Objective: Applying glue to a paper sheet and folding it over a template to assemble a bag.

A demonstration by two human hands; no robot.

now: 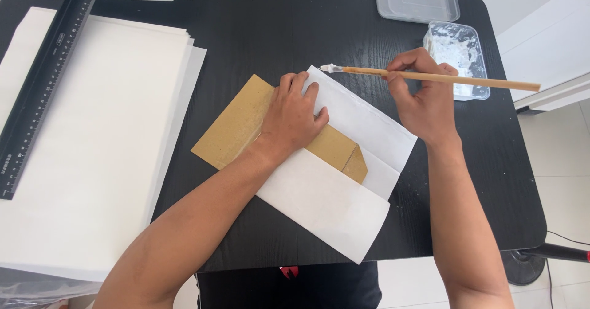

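My left hand (294, 117) presses flat on brown card (236, 128) over white paper (326, 204); right hand (424, 97) pinches a glue brush (430, 77) at the paper's top corner, mid-gluing; next needs steady strokes.

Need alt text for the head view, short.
A left hand presses a brown card onto folded white paper on a black table, while the right hand holds a brush at the paper's corner. A paste tub sits behind.
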